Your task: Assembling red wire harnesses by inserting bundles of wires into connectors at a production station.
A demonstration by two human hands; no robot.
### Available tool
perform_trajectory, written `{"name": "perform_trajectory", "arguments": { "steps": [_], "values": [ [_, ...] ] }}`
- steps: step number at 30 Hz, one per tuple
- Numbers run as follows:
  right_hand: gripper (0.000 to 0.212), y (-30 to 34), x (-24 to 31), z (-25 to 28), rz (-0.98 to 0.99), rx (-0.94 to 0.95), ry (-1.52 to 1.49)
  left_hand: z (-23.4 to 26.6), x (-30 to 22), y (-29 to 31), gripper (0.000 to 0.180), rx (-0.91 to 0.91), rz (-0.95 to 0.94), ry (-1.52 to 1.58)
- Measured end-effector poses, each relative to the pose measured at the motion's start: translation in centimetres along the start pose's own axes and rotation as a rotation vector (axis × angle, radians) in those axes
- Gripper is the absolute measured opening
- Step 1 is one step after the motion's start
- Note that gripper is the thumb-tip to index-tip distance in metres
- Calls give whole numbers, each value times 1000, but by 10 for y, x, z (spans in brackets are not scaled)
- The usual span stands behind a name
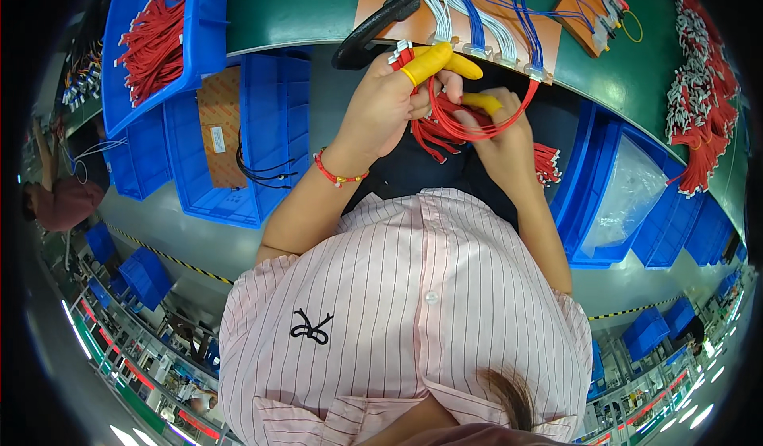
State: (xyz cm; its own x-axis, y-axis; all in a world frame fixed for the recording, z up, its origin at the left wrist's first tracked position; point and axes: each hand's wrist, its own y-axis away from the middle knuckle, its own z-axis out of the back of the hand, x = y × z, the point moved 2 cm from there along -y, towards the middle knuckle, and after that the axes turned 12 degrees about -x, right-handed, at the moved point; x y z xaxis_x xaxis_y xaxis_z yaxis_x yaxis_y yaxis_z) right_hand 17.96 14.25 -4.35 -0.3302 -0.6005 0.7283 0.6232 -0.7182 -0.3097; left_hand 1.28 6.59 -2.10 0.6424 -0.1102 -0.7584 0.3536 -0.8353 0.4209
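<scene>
My left hand (pixel 389 100), with yellow finger cots on it, is closed on red cables at the front edge of the green bench; white connectors (pixel 404 53) stick up beside its fingers. My right hand (pixel 505 128), also with a yellow cot, curls round a bundle of red cables (pixel 433 140) whose ends hang below both hands. Red wires (pixel 520 112) loop from the hands up to a clear connector (pixel 536 73) at the edge of an orange board (pixel 381 29). White wires (pixel 433 1) and blue wires (pixel 528 25) run to more connectors along that edge.
A black curved handle-like piece (pixel 377 29) lies by the board's left side. Blue bins (pixel 211 41) flank me; the upper left one holds red cables (pixel 155 45). Piled red cables (pixel 703 88) line the bench's right. A clear plastic bag (pixel 624 192) sits in a right-hand bin.
</scene>
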Motion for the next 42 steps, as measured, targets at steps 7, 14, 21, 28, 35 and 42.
{"name": "perform_trajectory", "arguments": {
  "steps": [7,14,21,28,35,42],
  "values": [
    [14,-1,-9,-4,-120,36,-207,-14,10,37,35,-36,16,135],
    [12,3,-6,4,-532,-33,-626,-7,44,74,29,180,523,399],
    [7,-7,18,15,-171,-115,-436,-9,31,50,24,-266,46,57],
    [11,-1,20,12,-361,10,-595,-13,25,34,31,-121,-68,62],
    [18,1,-13,64,-767,246,-731,-3,18,17,31,-90,-96,52],
    [18,8,-37,85,-724,83,-984,-8,15,11,26,-148,-115,47]
  ]
}}
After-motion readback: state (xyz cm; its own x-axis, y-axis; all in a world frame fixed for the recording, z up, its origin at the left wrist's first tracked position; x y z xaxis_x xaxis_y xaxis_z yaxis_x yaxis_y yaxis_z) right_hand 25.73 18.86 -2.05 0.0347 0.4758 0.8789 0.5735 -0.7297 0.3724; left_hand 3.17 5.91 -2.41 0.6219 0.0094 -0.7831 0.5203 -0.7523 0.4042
